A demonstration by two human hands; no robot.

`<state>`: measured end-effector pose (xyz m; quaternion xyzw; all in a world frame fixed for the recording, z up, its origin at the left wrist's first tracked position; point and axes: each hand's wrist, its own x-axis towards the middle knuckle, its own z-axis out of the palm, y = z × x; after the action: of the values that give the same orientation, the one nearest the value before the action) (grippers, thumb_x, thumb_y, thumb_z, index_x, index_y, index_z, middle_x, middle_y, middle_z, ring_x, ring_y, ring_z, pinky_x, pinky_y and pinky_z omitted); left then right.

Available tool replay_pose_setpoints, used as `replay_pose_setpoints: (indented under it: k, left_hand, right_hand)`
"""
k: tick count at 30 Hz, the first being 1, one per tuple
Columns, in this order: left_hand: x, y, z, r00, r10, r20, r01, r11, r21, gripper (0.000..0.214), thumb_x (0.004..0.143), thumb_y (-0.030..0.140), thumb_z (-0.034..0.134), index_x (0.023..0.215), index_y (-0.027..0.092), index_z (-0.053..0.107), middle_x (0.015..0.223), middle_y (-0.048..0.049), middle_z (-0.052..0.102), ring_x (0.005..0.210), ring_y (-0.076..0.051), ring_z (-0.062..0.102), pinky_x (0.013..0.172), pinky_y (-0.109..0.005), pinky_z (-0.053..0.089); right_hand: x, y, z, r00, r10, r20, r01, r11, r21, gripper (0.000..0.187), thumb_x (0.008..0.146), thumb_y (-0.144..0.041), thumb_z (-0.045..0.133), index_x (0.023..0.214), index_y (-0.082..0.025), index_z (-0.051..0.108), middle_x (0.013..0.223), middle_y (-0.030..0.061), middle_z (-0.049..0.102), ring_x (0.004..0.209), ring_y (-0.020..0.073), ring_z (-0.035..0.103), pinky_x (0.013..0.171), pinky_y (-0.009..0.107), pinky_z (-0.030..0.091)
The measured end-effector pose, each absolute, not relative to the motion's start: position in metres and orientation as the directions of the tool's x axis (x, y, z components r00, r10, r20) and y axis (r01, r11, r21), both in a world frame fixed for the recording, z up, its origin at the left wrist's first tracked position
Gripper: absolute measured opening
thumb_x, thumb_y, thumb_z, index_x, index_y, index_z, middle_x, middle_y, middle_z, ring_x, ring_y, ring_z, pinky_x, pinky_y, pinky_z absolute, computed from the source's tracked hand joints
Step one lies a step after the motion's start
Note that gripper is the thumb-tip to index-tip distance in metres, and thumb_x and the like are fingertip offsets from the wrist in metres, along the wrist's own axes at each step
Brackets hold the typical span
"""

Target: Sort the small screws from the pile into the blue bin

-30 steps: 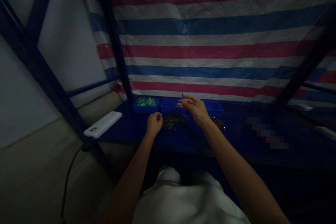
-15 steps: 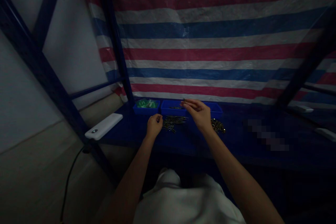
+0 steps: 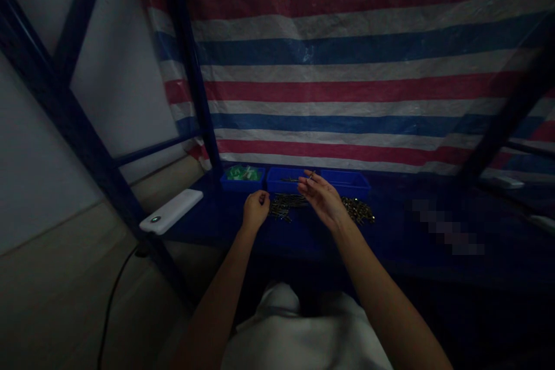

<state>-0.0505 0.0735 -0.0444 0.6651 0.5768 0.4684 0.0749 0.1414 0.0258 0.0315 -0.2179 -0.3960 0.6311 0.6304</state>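
My left hand is closed with its fingers curled, just left of a pile of thin metal screw-like pieces. Whatever it may hold is hidden. Raised above the blue table, my right hand pinches a small metal piece between thumb and forefinger, in front of the blue bins. Beside that hand, to the right, lies a heap of small brass-coloured metal parts, partly covered by the wrist. Dim light hides the finer shape of these parts.
Behind the piles stand a blue bin with green-and-white packets, a middle bin with a few thin metal pieces, and a right bin. A white power bank-like device lies left, by the blue frame post. Striped sheeting hangs behind.
My right hand has turned and shifted slightly left and down, its fingers more upright now, showing more of the brass-coloured heap. My left hand has hardly moved.
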Motion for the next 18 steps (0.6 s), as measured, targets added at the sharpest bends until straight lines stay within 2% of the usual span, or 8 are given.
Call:
replay_pose_setpoints:
  k: [5, 9, 13, 15, 18]
  left_hand:
    - [-0.051, 0.074, -0.045, -0.103, 0.827, 0.552, 0.701, -0.333, 0.63, 0.014, 0.073, 0.016, 0.049, 0.078, 0.017, 0.062, 0.076, -0.0038, 0.066, 0.069, -0.014, 0.058, 0.07, -0.028, 0.044]
    - [-0.049, 0.073, -0.042, -0.103, 0.829, 0.549, 0.7, -0.331, 0.632, 0.014, 0.073, 0.016, 0.049, 0.077, 0.016, 0.062, 0.076, -0.004, 0.066, 0.069, -0.014, 0.058, 0.071, -0.028, 0.045]
    - [-0.048, 0.071, -0.04, -0.103, 0.83, 0.549, 0.707, -0.327, 0.627, 0.014, 0.073, 0.017, 0.049, 0.076, 0.017, 0.062, 0.075, -0.0039, 0.065, 0.07, -0.015, 0.058, 0.071, -0.028, 0.044]
    - [-0.048, 0.07, -0.039, -0.104, 0.827, 0.552, 0.711, -0.326, 0.623, 0.013, 0.073, 0.017, 0.049, 0.076, 0.017, 0.062, 0.075, -0.0039, 0.065, 0.071, -0.015, 0.057, 0.072, -0.029, 0.044]
    - [-0.048, 0.07, -0.04, -0.102, 0.826, 0.555, 0.71, -0.33, 0.622, 0.013, 0.074, 0.017, 0.049, 0.077, 0.017, 0.062, 0.076, -0.004, 0.066, 0.072, -0.015, 0.057, 0.073, -0.029, 0.044]
  right_hand:
    - [0.152, 0.032, 0.042, -0.184, 0.98, 0.078, -0.435, -0.01, -0.901, 0.018, 0.068, -0.013, 0.065, 0.086, -0.015, 0.062, 0.074, 0.0025, 0.069, 0.06, 0.0081, 0.063, 0.063, 0.019, 0.051]
    - [0.164, 0.043, 0.048, -0.287, 0.958, -0.008, -0.302, -0.099, -0.948, 0.014, 0.069, -0.011, 0.064, 0.083, -0.011, 0.064, 0.063, 0.0009, 0.065, 0.045, 0.0035, 0.053, 0.049, 0.015, 0.045]
    - [0.171, 0.05, 0.052, -0.347, 0.936, -0.06, -0.217, -0.143, -0.966, 0.017, 0.067, -0.013, 0.067, 0.083, -0.01, 0.064, 0.059, 0.0004, 0.063, 0.042, 0.0032, 0.049, 0.047, 0.016, 0.043]
    - [0.171, 0.05, 0.053, -0.293, 0.956, 0.025, -0.189, -0.032, -0.982, 0.025, 0.065, -0.017, 0.07, 0.089, -0.011, 0.064, 0.062, 0.0011, 0.064, 0.045, 0.0048, 0.051, 0.05, 0.018, 0.044]
    - [0.167, 0.053, 0.055, -0.158, 0.939, 0.307, -0.183, 0.278, -0.943, 0.037, 0.064, -0.026, 0.071, 0.098, -0.014, 0.062, 0.065, 0.0006, 0.066, 0.051, 0.0085, 0.056, 0.057, 0.024, 0.046]
